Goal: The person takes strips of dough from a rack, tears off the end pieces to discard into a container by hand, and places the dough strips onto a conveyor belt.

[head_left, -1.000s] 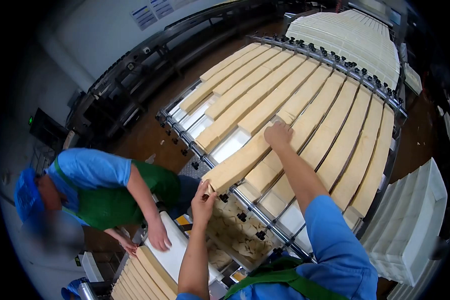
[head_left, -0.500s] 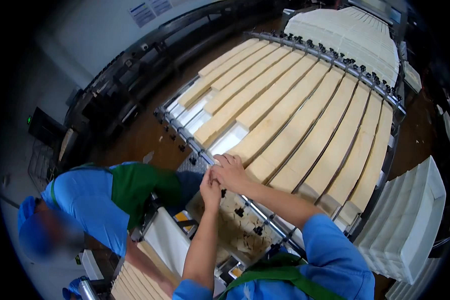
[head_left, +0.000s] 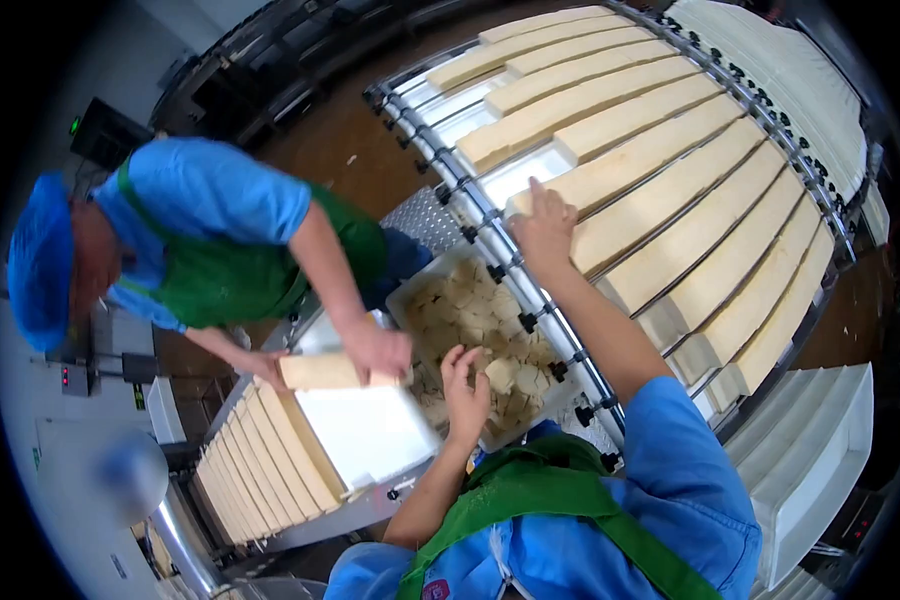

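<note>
My right hand (head_left: 547, 222) is at the near end of a long pale-yellow bar (head_left: 660, 165), its fingers bent over the end. The grip underneath is hidden. My left hand (head_left: 465, 395) hangs over a bin (head_left: 402, 300) of pale broken scraps (head_left: 470, 310), fingers apart and nothing held. A lighter scrap (head_left: 500, 376) lies just beside its fingertips. Several similar bars lie side by side on the rack, divided by thin dark rails.
A metal rail with black knobs (head_left: 528, 322) runs between the bin and the bars. Across the bin, a co-worker (head_left: 220, 230) in a green apron holds a pale bar (head_left: 320, 371) over a white surface, beside a row of bars (head_left: 270, 450). Stacked white trays (head_left: 810, 450) stand at right.
My hands were together at a bar's end; the left has moved down over the bin and opened. The co-worker has straightened somewhat and lifted a bar. The view has shifted.
</note>
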